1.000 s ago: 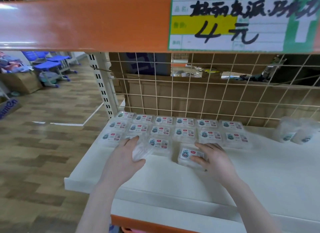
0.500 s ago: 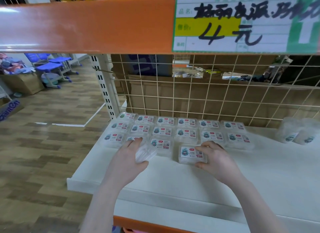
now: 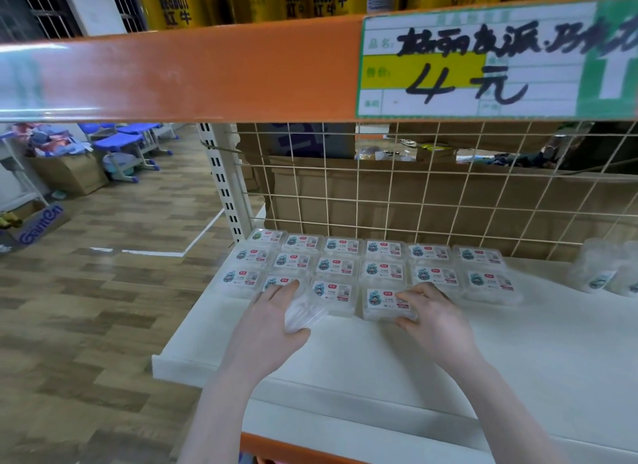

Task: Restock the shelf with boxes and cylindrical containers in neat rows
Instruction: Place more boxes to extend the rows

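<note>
Several clear flat plastic boxes with cartoon labels (image 3: 381,268) lie in neat rows at the back left of the white shelf (image 3: 518,360). My left hand (image 3: 267,329) grips one clear box (image 3: 303,313), held tilted at the front row's left end. My right hand (image 3: 433,317) holds another labelled box (image 3: 383,303) flat on the shelf, fingers over its right edge and thumb at its front. It sits next to the front row. Clear cylindrical containers (image 3: 602,272) stand at the far right.
A wire grid (image 3: 431,201) backs the shelf, with cardboard boxes behind it. An orange beam (image 3: 190,76) with a handwritten price tag (image 3: 483,63) hangs overhead, yellow cans above it. Wooden floor, blue chairs and cartons lie to the left.
Both hands have pushed forward toward the rows. The right hand's box has slid up next to the front row, and the left hand's box has moved closer to the row's left end.
</note>
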Demonstrator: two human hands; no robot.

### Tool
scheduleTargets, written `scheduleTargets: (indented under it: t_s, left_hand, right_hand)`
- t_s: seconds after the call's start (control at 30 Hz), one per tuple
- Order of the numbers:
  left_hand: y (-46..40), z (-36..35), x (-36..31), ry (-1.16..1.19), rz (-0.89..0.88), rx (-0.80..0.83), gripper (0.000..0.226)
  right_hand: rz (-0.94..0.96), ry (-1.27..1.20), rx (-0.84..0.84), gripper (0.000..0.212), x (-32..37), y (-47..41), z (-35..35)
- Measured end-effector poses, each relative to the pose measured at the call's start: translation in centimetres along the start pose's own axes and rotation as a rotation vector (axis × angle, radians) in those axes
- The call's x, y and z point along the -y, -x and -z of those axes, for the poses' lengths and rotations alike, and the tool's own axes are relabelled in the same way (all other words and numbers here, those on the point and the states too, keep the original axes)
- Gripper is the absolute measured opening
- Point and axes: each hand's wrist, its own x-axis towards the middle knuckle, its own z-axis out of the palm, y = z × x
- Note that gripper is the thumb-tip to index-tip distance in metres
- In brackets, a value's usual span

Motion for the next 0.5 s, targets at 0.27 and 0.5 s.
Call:
scheduleTargets:
  t_s: [0.27, 0.5]
  left_hand:
    - [0.31, 0.27, 0.27, 0.035, -0.019, 0.003, 0.072]
    - [0.66, 0.66, 0.58, 0.049, -0.015, 0.020, 0.071]
  right_hand:
    - [0.006, 0.012, -0.032, 0.035, 0.48, -0.09, -0.33]
    - [0.078, 0.087, -0.111, 0.046, 0.47, -0.03, -0.63]
